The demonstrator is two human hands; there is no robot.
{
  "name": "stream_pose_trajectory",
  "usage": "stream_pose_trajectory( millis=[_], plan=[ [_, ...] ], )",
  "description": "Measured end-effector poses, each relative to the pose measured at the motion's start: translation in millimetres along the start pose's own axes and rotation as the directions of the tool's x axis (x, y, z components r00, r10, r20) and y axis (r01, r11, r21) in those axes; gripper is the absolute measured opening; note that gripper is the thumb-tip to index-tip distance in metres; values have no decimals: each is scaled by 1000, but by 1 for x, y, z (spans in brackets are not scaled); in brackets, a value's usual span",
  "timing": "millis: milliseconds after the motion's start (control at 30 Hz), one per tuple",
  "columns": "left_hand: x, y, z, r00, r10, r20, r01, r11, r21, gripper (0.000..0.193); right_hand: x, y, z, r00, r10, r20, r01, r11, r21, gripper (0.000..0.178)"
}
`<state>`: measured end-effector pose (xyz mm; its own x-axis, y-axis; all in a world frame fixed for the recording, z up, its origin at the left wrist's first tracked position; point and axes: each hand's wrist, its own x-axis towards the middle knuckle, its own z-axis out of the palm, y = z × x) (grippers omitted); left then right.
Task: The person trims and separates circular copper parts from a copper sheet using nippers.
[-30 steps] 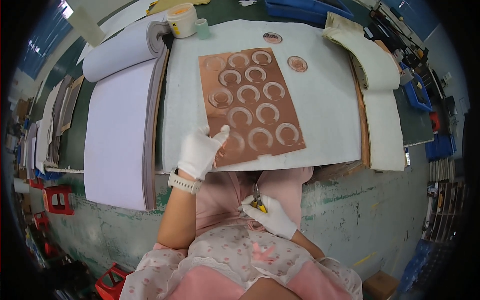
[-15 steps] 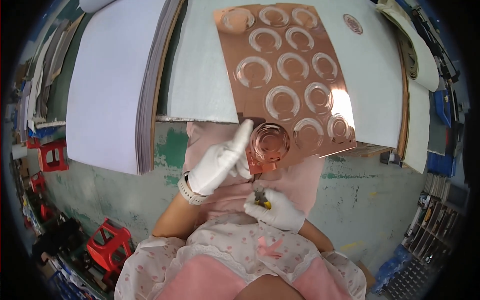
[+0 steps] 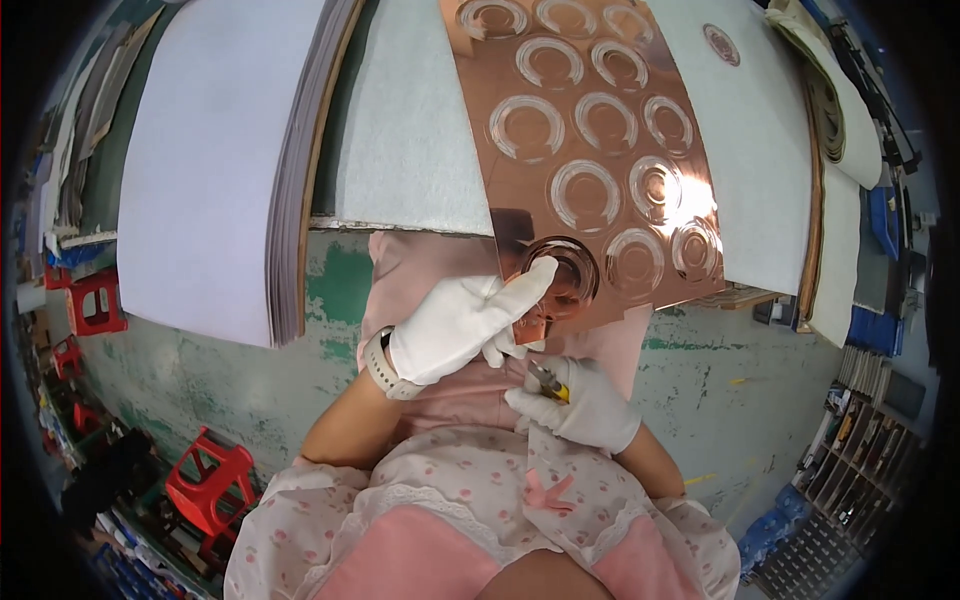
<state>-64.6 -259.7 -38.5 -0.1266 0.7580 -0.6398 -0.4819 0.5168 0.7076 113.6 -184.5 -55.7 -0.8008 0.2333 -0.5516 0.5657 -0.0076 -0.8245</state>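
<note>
A large copper-coloured sheet (image 3: 525,185) with rows of pressed rings leans over the table's front edge. My left hand (image 3: 455,325), in a white glove, is closed on its near left corner. The thumb lies across the lowest ring (image 3: 588,288), and the other fingers are largely hidden under the sheet. Just below that corner, my gloved right hand (image 3: 597,408) is closed around small pliers (image 3: 550,383) with yellow on the handles. Their grey jaws point up and left, apart from the sheet. Most of the handles are hidden in the palm.
Under the sheet is a white-covered table (image 3: 410,130). To its left sits a thick stack of large white sheets (image 3: 205,170). Red plastic stools (image 3: 210,480) stand on the worn grey-green floor at left. A rack (image 3: 865,450) with slots is at the right.
The sheet has shifted up and to the right. My left thumb has slid from the sheet's edge onto the lowest ring. The right hand has moved slightly right with the pliers.
</note>
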Motion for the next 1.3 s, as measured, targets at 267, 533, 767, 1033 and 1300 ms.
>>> stream_pose_trajectory(
  millis=[267,533,767,1033,1300],
  plan=[
    [-1,7,1,995,-44,-91,49,997,51,45,11,-31,-21,992,-4,125,53,917,-395,46],
    [-3,9,3,995,-37,-92,45,996,83,47,15,-35,-26,984,72,163,7,900,-437,52],
    [1,4,2,992,-52,-115,64,993,96,47,15,-42,-28,987,89,136,-23,907,-421,53],
    [-2,10,4,987,-101,-124,111,991,78,47,18,-37,-30,987,83,136,-19,910,-415,45],
    [3,2,4,987,-102,-122,109,992,57,47,18,-38,-32,990,43,138,19,907,-420,44]
  ],
)
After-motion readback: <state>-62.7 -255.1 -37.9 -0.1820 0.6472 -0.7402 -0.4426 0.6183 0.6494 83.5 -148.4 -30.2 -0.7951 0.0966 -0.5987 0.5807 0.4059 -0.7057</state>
